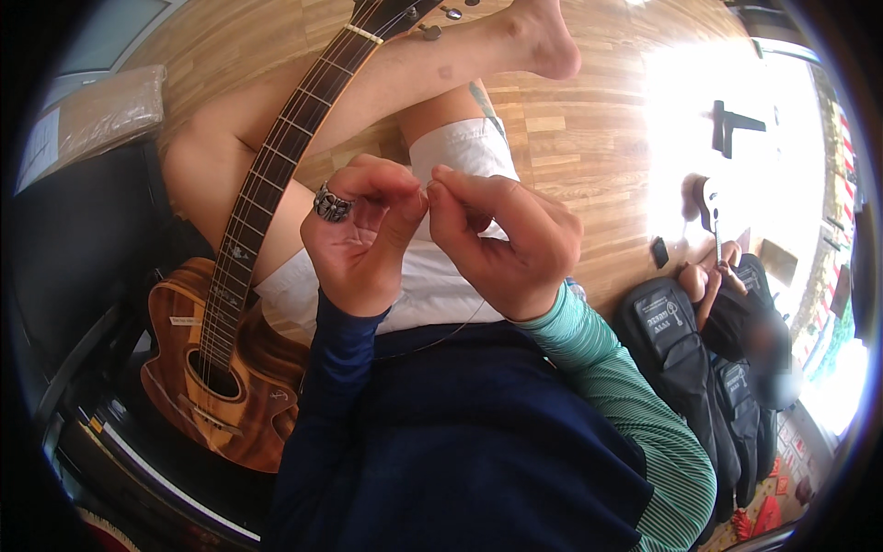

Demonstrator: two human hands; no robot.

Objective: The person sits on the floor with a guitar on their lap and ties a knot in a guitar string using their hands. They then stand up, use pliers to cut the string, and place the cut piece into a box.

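Note:
Above my lap, my left hand (357,235) and my right hand (510,235) are closed in pinches, their fingertips nearly touching. A thin string (469,318), fine as wire, curves from below my right hand across my shirt; its end at the fingertips is too small to see clearly. The left hand wears a chunky silver ring (331,203). To the left of my hands leans a brown acoustic guitar (170,345), its fretted neck slanting up past my bare leg. Strings run along the neck, and the headstock is cut off at the top edge.
A black chair (83,239) stands at the left, with a plastic-wrapped cardboard package (115,109) on it. Black padded guitar bags (658,317) lie at the right, near another person holding a small pale guitar (708,202). A black phone-like object (659,252) lies on the wooden floor (589,147).

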